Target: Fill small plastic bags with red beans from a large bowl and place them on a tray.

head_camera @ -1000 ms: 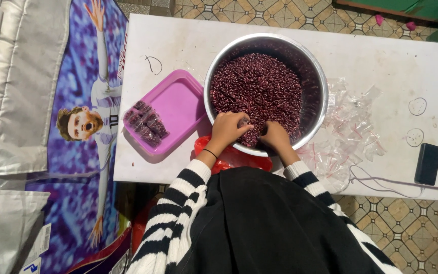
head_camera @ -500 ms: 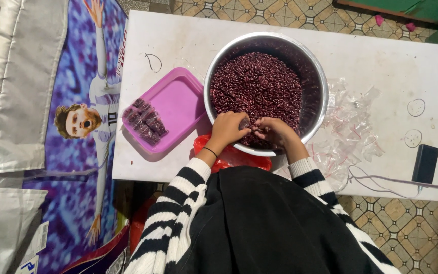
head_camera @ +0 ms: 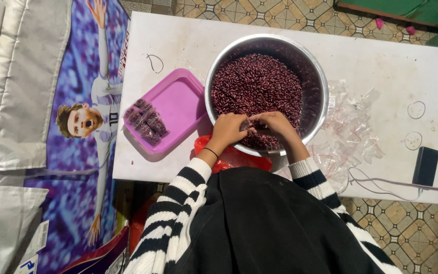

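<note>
Steel bowl (head_camera: 314, 76), frame centre on white worktop (head_camera: 381, 66), filled with dark red beans (head_camera: 257, 86). Left hand (head_camera: 227, 132) and right hand (head_camera: 276, 123) meet at its near rim, fingers pinched together on a small bag (head_camera: 246, 125) of beans. Pink tray (head_camera: 176, 104), left of bowl, holds filled bean packets (head_camera: 147, 121). Empty clear bags (head_camera: 351, 134) lie right of bowl.
</note>
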